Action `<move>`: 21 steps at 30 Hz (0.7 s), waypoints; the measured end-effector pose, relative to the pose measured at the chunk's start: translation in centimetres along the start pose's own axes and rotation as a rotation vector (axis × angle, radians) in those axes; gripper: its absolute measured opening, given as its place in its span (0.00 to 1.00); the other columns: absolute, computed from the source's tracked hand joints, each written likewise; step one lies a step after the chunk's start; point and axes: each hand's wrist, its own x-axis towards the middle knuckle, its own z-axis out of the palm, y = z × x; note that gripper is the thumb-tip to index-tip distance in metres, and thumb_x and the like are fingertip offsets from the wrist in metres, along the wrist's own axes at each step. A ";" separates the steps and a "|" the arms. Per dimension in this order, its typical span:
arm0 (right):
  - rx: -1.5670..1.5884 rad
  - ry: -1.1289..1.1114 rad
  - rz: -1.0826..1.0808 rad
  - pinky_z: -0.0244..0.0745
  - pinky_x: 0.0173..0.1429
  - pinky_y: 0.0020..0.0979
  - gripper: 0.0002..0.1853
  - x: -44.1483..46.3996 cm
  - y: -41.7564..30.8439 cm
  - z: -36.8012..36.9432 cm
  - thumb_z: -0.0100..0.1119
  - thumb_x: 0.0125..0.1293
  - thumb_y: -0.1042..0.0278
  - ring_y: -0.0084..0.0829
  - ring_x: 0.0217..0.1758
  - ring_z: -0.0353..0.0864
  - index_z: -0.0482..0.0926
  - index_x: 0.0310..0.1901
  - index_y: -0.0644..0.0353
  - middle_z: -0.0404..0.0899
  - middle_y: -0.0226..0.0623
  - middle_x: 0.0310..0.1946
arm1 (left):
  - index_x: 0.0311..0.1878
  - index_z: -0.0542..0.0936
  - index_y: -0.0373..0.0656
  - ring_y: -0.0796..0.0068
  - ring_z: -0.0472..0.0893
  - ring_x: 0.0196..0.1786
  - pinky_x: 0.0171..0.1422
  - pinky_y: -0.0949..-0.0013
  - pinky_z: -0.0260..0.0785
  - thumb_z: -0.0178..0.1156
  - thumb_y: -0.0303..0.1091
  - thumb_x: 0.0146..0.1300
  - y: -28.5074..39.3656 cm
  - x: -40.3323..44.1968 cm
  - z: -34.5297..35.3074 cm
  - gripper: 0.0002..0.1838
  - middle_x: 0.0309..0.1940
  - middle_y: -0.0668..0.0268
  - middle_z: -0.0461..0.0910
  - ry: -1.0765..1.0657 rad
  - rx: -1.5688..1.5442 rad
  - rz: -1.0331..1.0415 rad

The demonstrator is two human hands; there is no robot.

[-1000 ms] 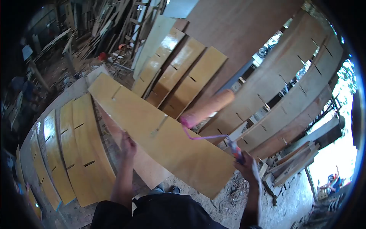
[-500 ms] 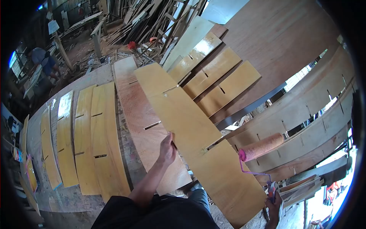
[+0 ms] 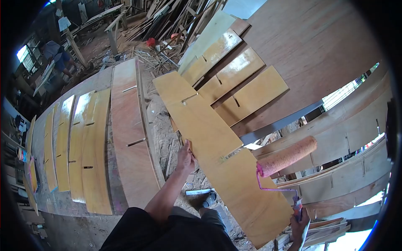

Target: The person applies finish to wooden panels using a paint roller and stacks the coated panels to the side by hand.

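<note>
While the right hand (image 3: pixel 299 224) grips a roller (image 3: pixel 288 156), the left (image 3: pixel 184 159) clasps yellow, slotted wood (image 3: pixel 224 171).

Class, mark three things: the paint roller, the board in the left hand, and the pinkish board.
Paint roller (image 3: pixel 288 157): head view, on its fuzzy sleeve.
Held board (image 3: pixel 229 172): head view, middle of its face.
Pinkish board (image 3: pixel 130 125): head view, middle of its face.

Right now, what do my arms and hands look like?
Your left hand and right hand look bare, without gloves. A black short sleeve leaves the left forearm bare; any sleeve on the right is out of view.
</note>
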 end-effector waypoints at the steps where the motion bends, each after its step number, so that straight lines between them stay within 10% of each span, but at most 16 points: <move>1: 0.018 -0.002 -0.020 0.66 0.35 0.31 0.12 1.6 -0.5 -0.4 0.66 0.55 0.75 0.24 0.30 0.65 0.75 0.40 0.64 0.71 0.31 0.27 | 0.61 0.80 0.42 0.72 0.88 0.52 0.55 0.69 0.83 0.59 0.52 0.80 -0.5 1.1 0.3 0.22 0.52 0.65 0.88 0.028 -0.013 0.005; 4: 0.004 -0.003 -0.079 0.67 0.36 0.31 0.11 6.2 -1.7 -1.7 0.66 0.56 0.75 0.25 0.30 0.65 0.75 0.39 0.64 0.71 0.31 0.27 | 0.56 0.82 0.44 0.76 0.88 0.45 0.50 0.70 0.82 0.60 0.50 0.79 -0.6 4.7 -3.6 0.18 0.47 0.68 0.89 -0.574 -0.261 -0.160; 6: 0.038 -0.013 -0.113 0.69 0.38 0.32 0.11 9.0 -2.2 -2.1 0.64 0.58 0.74 0.25 0.32 0.69 0.77 0.43 0.64 0.74 0.33 0.28 | 0.50 0.83 0.47 0.82 0.84 0.34 0.38 0.75 0.79 0.62 0.50 0.78 -0.4 3.8 2.9 0.16 0.37 0.74 0.88 0.162 -0.110 0.063; 16: 0.197 0.080 -0.238 0.75 0.57 0.31 0.16 21.4 -19.0 -1.3 0.61 0.64 0.72 0.27 0.45 0.80 0.79 0.51 0.68 0.85 0.37 0.43 | 0.48 0.83 0.50 0.88 0.82 0.28 0.27 0.86 0.71 0.62 0.53 0.78 0.6 15.5 0.6 0.16 0.33 0.77 0.87 -0.070 -0.278 0.015; 18: 0.205 0.094 -0.311 0.73 0.42 0.25 0.12 24.4 -22.7 -0.2 0.62 0.63 0.73 0.23 0.36 0.76 0.81 0.48 0.65 0.82 0.34 0.38 | 0.50 0.82 0.50 0.87 0.84 0.31 0.30 0.85 0.75 0.58 0.54 0.80 1.3 18.5 0.7 0.17 0.35 0.77 0.87 -0.101 -0.243 0.038; 21: 0.212 0.110 -0.328 0.73 0.45 0.26 0.12 29.2 -26.9 2.6 0.63 0.62 0.73 0.22 0.37 0.75 0.81 0.47 0.65 0.82 0.33 0.39 | 0.56 0.81 0.48 0.81 0.88 0.43 0.46 0.78 0.83 0.52 0.53 0.82 2.0 23.7 -0.4 0.19 0.44 0.73 0.89 -0.139 -0.350 0.069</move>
